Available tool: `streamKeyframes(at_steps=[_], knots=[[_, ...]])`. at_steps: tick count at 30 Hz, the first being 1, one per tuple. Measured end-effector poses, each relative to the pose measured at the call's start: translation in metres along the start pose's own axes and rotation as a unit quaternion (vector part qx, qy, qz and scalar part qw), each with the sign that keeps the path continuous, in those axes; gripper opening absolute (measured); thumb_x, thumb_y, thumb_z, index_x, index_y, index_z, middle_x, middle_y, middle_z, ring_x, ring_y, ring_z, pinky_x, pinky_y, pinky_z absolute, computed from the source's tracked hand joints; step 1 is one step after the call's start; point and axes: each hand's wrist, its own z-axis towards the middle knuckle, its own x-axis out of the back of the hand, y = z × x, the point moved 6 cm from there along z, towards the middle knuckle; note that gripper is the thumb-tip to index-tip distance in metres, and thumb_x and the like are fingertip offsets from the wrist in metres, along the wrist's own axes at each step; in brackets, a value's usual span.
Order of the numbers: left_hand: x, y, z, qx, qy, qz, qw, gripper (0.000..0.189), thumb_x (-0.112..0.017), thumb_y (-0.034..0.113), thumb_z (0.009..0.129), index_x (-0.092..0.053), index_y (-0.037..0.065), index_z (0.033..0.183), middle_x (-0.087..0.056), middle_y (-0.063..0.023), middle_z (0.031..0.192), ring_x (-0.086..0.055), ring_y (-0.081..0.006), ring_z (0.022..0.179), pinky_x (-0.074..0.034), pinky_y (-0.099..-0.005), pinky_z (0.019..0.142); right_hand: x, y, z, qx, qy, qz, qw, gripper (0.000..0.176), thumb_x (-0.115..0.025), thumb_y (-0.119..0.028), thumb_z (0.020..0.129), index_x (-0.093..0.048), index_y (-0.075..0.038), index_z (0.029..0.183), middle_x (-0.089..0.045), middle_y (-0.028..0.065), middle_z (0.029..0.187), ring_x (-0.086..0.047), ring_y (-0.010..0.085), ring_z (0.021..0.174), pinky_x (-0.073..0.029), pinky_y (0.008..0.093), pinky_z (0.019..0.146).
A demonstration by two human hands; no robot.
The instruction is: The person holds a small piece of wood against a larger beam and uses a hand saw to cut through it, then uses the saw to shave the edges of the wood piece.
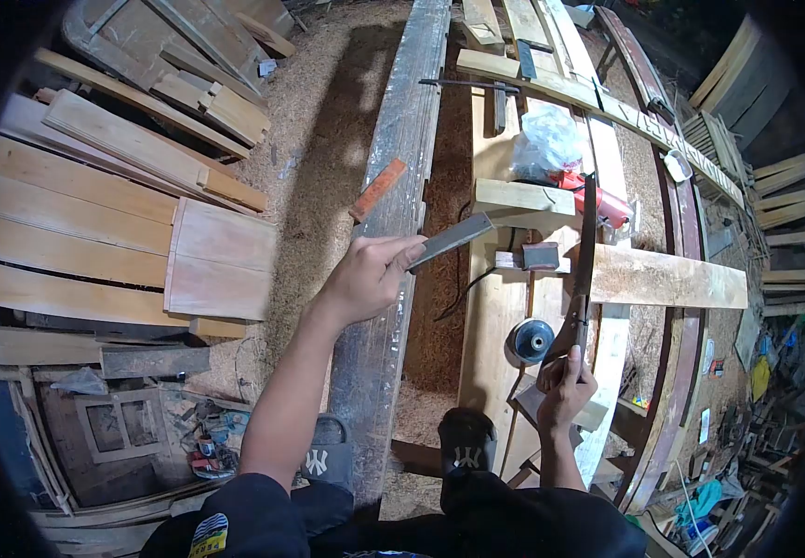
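Note:
My left hand (376, 275) is closed around one end of a flat grey bar (453, 240), which points up and to the right over the gap between the planks. My right hand (566, 389) grips the lower end of a long tool with a dark, narrow blade (588, 237), held upright like a machete. The bar and the blade are apart. Just left of my right hand is a round dark disc (532, 341) with a hub in its middle. An orange-red block (379, 189) lies on the worn plank (365, 372), beyond my left hand.
A red power tool (607, 203) lies beside a clear plastic bag (548, 139). A small dark block (541, 256) sits near a crosswise board (672, 277). Stacked boards (72, 219) stand at left. Sawdust covers the ground (314, 121). Both feet are beside the planks.

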Motion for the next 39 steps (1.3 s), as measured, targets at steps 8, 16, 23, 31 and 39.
streamKeyframes(at_steps=[8, 16, 23, 31, 39], knots=[[-0.001, 0.0, -0.001, -0.037, 0.024, 0.009, 0.999, 0.028, -0.061, 0.015, 0.101, -0.069, -0.003, 0.121, -0.073, -0.0247, 0.107, -0.073, -0.0374, 0.093, -0.057, -0.041, 0.081, 0.001, 0.001, 0.0, -0.015, 0.006, 0.014, 1.0, 0.048, -0.059, -0.032, 0.106, -0.055, -0.006, 0.066, -0.05, -0.0016, 0.058, -0.04, 0.0055, 0.048, -0.029, 0.024, 0.045], [-0.001, 0.002, 0.002, -0.031, 0.041, 0.026, 0.998, 0.03, -0.064, 0.02, 0.1, -0.07, 0.002, 0.122, -0.073, -0.0221, 0.105, -0.073, -0.0357, 0.091, -0.056, -0.0408, 0.08, -0.002, -0.004, 0.0, 0.006, 0.013, -0.009, 1.0, 0.051, -0.058, -0.031, 0.106, -0.05, -0.007, 0.062, -0.046, 0.0001, 0.054, -0.038, 0.0076, 0.045, -0.027, 0.0258, 0.044], [-0.025, -0.09, -0.018, 0.067, 0.037, 0.104, 0.992, 0.039, -0.075, 0.032, 0.092, -0.072, 0.008, 0.122, -0.072, -0.0163, 0.111, -0.071, -0.0343, 0.1, -0.056, -0.0417, 0.085, -0.008, -0.002, -0.007, 0.01, -0.001, -0.043, 0.999, 0.054, -0.054, -0.031, 0.108, -0.046, -0.008, 0.059, -0.043, 0.0009, 0.052, -0.035, 0.009, 0.043, -0.025, 0.0272, 0.043], [-0.055, -0.157, -0.038, 0.036, 0.122, 0.172, 0.977, 0.034, -0.079, 0.029, 0.087, -0.076, 0.008, 0.112, -0.07, -0.015, 0.099, -0.067, -0.0341, 0.091, -0.054, -0.044, 0.085, -0.018, 0.013, -0.023, -0.032, -0.03, -0.042, 0.998, 0.052, -0.055, -0.031, 0.107, -0.048, -0.007, 0.061, -0.045, 0.0015, 0.053, -0.038, 0.0086, 0.044, -0.027, 0.0263, 0.043], [-0.07, -0.164, -0.022, 0.033, 0.111, 0.18, 0.977, 0.032, -0.08, 0.028, 0.085, -0.077, 0.007, 0.109, -0.063, -0.0115, 0.102, -0.061, -0.0324, 0.099, -0.05, -0.0444, 0.088, -0.028, 0.045, -0.041, -0.012, -0.107, -0.127, 0.986, 0.041, -0.059, -0.029, 0.106, -0.056, -0.006, 0.072, -0.048, -0.0047, 0.063, -0.041, 0.0042, 0.052, -0.03, 0.023, 0.048]])
